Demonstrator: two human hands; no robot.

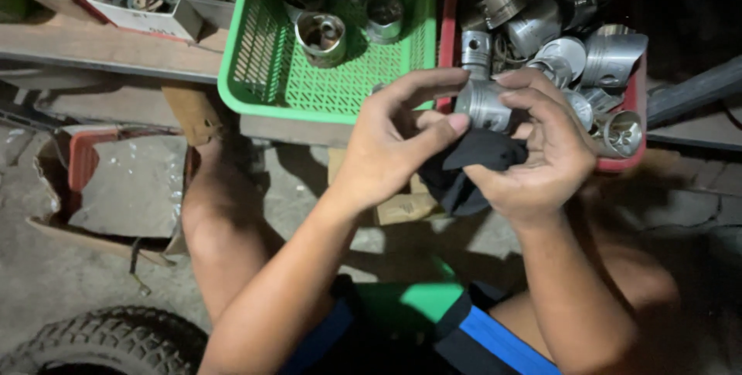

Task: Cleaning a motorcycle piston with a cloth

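A grey metal piston (pixel 481 104) and a dark cloth (pixel 471 166) are held between both hands at the middle of the view. My right hand (pixel 537 151) wraps around the piston from the right, its fingers over the top and the cloth under its palm. My left hand (pixel 394 139) pinches the cloth with thumb and fingers against the piston's left side. The piston's far end is hidden behind my right fingers.
A green mesh basket (pixel 263 73) with a few metal pistons stands beyond the hands at left. A red tray (pixel 635 97) heaped with several pistons sits at right. A cardboard box with a grey slab (pixel 127 185), a tyre (pixel 100 340) and my bare knees lie below.
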